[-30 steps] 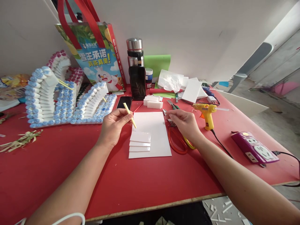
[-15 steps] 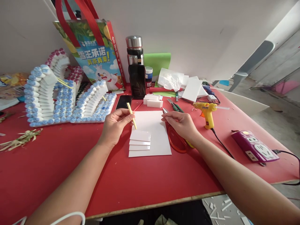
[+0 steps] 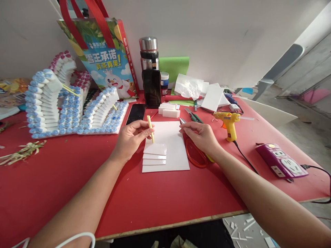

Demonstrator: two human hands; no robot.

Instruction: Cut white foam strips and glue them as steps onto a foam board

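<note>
My left hand (image 3: pixel 131 139) is closed, pinching a thin pale yellow stick (image 3: pixel 150 129) between thumb and fingers. The stick stands nearly upright, its lower end just above overlapping white strips (image 3: pixel 154 156). These lie in a stepped stack on the left part of a white foam board (image 3: pixel 177 155). At the board's right edge my right hand (image 3: pixel 200 136) has thumb and fingertips pressed together; whatever they may hold is hidden. Beneath that hand lie scissors with red handles (image 3: pixel 196 156), partly covered.
Right of my hands are a yellow glue gun (image 3: pixel 227 124) and a purple power strip (image 3: pixel 281 162). White block pieces (image 3: pixel 170 113), a phone (image 3: pixel 136 113), a steel flask (image 3: pixel 148 51) and a utility knife (image 3: pixel 193 116) lie or stand behind. Blue-and-white stepped models (image 3: pixel 43 103) occupy the left.
The stick in my left hand has shifted slightly right and become more upright above the strips. My right hand has hardly moved.
</note>
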